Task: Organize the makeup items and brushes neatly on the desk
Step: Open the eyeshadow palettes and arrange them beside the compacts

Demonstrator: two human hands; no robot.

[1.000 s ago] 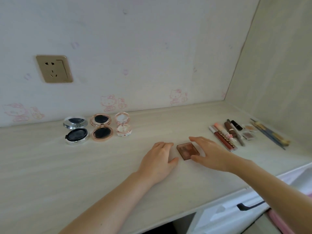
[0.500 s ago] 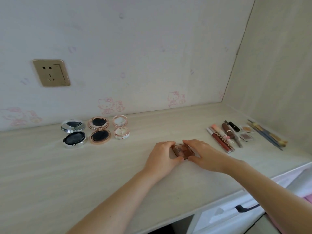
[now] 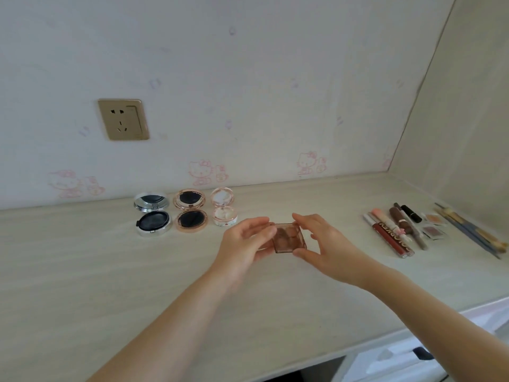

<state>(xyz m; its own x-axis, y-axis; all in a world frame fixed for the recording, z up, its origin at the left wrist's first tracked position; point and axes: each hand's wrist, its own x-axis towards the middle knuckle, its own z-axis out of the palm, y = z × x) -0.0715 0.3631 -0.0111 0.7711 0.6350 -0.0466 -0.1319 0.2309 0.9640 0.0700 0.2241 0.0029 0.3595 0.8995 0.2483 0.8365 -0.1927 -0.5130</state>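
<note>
Brown-tinted translucent plastic marks the small square eyeshadow palette (image 3: 289, 238), held at centre frame just above the desk (image 3: 82, 271) in the head view, the only view supplied. It is pinched between the left hand (image 3: 245, 244), fingers curled at its left edge, and the right hand (image 3: 322, 241), forefinger on the far corner and thumb on the near corner. Three open round compacts (image 3: 190, 213) are seen aligned in a row at left of centre, near the wall. Lip glosses and tubes (image 3: 394, 230), two small pans (image 3: 435, 226) and brushes (image 3: 468, 230) are laid roughly parallel at right of frame. Sorting is judged largely done; the palette alone appears unplaced, and whether it is being opened cannot be told.
</note>
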